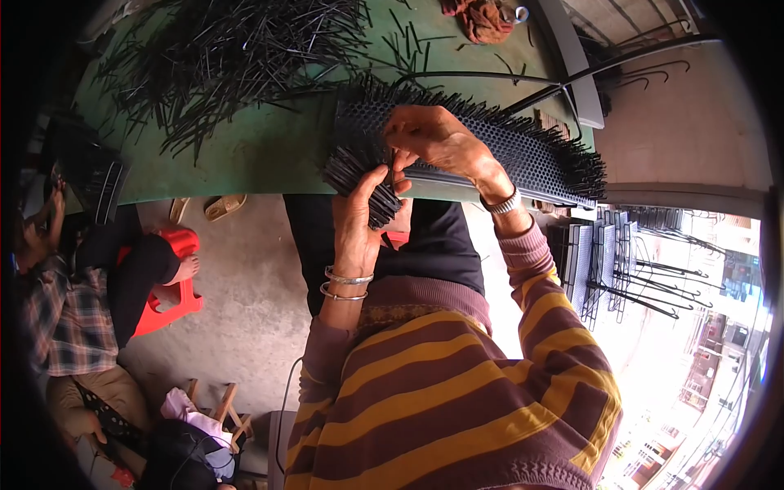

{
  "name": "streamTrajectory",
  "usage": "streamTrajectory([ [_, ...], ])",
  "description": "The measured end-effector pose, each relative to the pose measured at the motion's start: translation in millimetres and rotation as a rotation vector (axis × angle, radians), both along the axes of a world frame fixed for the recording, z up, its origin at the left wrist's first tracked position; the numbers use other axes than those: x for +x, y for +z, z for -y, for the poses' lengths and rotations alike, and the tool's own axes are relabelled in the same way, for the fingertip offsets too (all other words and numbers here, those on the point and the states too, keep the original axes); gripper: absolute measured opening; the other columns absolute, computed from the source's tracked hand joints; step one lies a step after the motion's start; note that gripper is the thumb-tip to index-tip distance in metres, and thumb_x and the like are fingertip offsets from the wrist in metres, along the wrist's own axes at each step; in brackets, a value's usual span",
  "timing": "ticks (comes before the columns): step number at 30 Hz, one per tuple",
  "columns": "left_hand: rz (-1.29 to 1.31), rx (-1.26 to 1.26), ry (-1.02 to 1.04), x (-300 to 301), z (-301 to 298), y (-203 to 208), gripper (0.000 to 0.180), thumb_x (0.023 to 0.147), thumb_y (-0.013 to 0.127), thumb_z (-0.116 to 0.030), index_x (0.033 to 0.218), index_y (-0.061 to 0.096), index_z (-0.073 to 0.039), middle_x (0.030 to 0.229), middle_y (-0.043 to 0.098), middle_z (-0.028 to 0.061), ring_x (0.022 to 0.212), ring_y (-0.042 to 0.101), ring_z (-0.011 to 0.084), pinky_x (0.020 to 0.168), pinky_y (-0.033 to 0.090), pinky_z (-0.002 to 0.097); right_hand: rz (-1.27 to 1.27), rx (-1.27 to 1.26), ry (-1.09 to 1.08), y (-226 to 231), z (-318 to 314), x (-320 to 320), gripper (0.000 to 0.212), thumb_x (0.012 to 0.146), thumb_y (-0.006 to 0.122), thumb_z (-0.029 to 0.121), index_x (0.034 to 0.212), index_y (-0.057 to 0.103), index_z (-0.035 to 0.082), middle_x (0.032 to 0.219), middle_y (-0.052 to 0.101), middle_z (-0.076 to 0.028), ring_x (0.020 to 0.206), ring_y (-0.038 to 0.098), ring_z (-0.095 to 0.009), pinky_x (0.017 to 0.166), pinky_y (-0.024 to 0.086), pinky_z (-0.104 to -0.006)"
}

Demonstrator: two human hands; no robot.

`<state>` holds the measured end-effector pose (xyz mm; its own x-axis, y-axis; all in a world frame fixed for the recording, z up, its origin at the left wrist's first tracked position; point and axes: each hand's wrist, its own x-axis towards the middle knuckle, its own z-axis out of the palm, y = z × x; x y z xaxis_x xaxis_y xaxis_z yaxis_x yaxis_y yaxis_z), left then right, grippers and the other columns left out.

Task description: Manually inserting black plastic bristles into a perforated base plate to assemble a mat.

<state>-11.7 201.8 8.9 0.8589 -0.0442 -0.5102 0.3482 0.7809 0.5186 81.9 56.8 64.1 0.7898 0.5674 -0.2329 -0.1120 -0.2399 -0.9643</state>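
Note:
My left hand (pixel 357 216) is closed around a bundle of thin black sticks (pixel 353 166) at the table's near edge. Above it, my right hand (pixel 447 145) is bent with its fingertips pinched on a single black stick beside my left thumb. Just behind both hands lies a long black perforated panel (pixel 523 159). Black sticks (pixel 590 173) stick out densely along its far edge and right end. My right hand covers part of the panel's left portion.
A large loose pile of black sticks (pixel 245 49) spreads over the green table (pixel 237 155). An orange-brown cloth (pixel 483 20) lies at the back. Black metal rods (pixel 482 76) cross near the panel. Perforated panels (pixel 604 245) hang at right. A person (pixel 77 302) sits left, near a red stool (pixel 175 298).

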Motion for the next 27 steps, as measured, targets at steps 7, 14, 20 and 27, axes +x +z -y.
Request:
streamTrajectory([
  [7, -0.063, -0.125, 0.044, 1, -1, -2, 0.022, 0.086, 0.068, -0.016, 0.101, 0.061, -0.002, 0.097, 0.067, 0.0134, 0.091, 0.068, 0.0281, 0.073, 0.057, 0.0412, 0.45, 0.025, -0.438, 8, -1, 3, 0.009, 0.093, 0.058, 0.003, 0.098, 0.056, -0.003, 0.083, 0.067, -0.008, 0.077, 0.069, -0.014, 0.07, 0.053, -0.0237],
  [14, -0.04, -0.159, -0.026, -1, 3, -5, 0.02, 0.09, 0.065, -0.02, 0.103, 0.06, -0.006, 0.098, 0.066, 0.0123, 0.094, 0.067, 0.0292, 0.084, 0.056, 0.0472, 0.853, -0.16, -0.583, -30, -15, 20, 0.007, 0.092, 0.06, 0.005, 0.093, 0.054, 0.002, 0.078, 0.072, -0.006, 0.068, 0.067, -0.008, 0.054, 0.045, -0.0209],
  [20, -0.104, -0.083, 0.03, -1, 1, 1, 0.017, 0.084, 0.071, -0.018, 0.091, 0.063, -0.004, 0.08, 0.067, 0.0095, 0.072, 0.068, 0.0207, 0.067, 0.058, 0.0403, 0.866, -0.217, -0.529, -25, -14, 17, 0.006, 0.092, 0.058, 0.004, 0.092, 0.052, 0.003, 0.078, 0.072, -0.007, 0.065, 0.067, -0.011, 0.053, 0.046, -0.0225],
  [27, -0.103, -0.067, 0.016, 1, 3, 7, 0.015, 0.085, 0.071, -0.017, 0.083, 0.064, -0.003, 0.073, 0.067, 0.0092, 0.065, 0.065, 0.0171, 0.063, 0.055, 0.0365, 0.853, -0.243, -0.456, -26, -7, 18, 0.004, 0.093, 0.057, 0.004, 0.095, 0.054, 0.002, 0.077, 0.07, -0.009, 0.071, 0.071, -0.016, 0.056, 0.049, -0.0249],
])
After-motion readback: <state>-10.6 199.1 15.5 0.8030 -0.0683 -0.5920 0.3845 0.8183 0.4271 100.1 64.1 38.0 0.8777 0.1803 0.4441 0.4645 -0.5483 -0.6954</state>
